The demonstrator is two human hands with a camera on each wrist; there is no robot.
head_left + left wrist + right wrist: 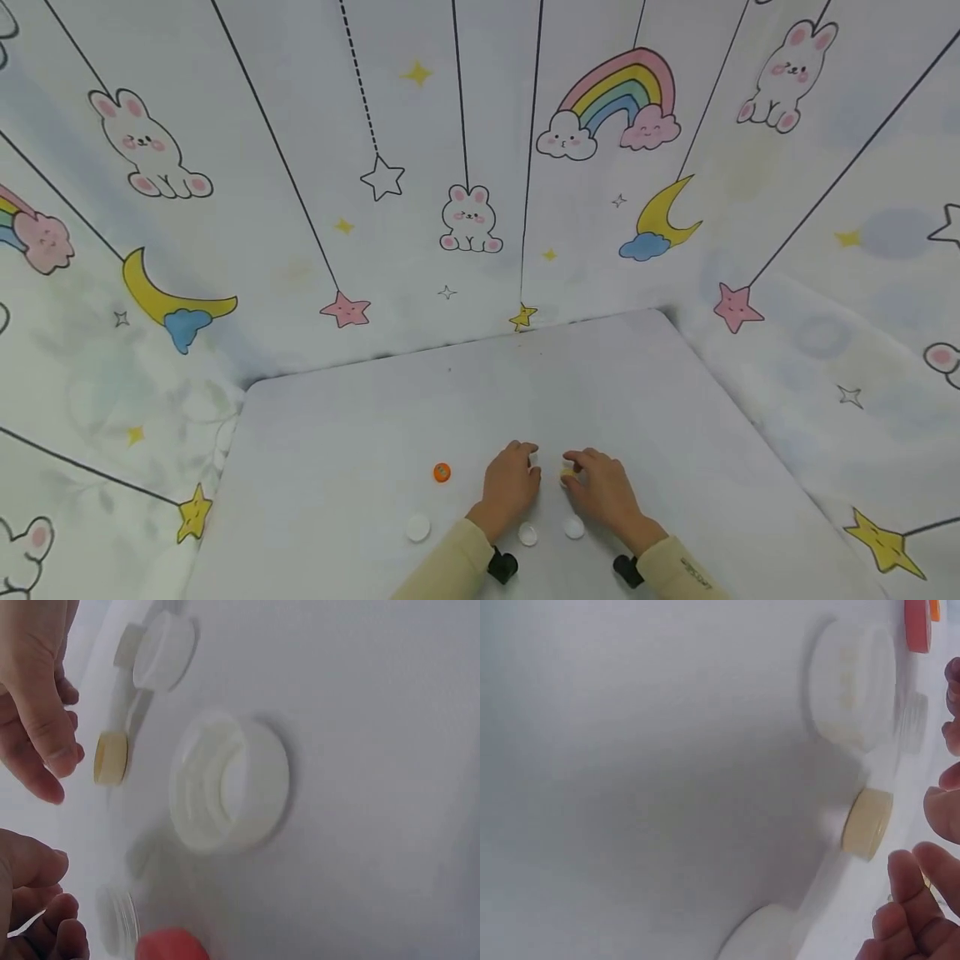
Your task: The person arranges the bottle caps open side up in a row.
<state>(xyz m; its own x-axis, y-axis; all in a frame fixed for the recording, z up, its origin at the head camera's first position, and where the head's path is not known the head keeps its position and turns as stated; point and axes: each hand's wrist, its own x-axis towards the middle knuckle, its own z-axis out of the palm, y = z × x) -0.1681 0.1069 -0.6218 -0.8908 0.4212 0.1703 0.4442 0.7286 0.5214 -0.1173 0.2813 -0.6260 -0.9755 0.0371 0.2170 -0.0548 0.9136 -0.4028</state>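
Note:
My left hand (512, 487) hovers over the table with its fingers loosely bent, holding nothing. My right hand (603, 492) is over a small pale yellow cap (111, 757), thumb and fingers spread above it. In the left wrist view that cap stands on the table, apart from the fingertips. A thick white ring-like cap (229, 784) lies close in front, between the wrists. Another white cap (163, 652) lies by my right hand, with a beige piece (129, 646) behind it. A clear ridged cap (913, 724) and a red cap (917, 626) are near my left hand.
An orange cap (442, 472) and a flat white cap (417, 527) lie left of my left hand. The white table (337, 433) meets walls of printed cloth (292, 208) at its back and sides. Black camera mounts (503, 566) sit at both wrists.

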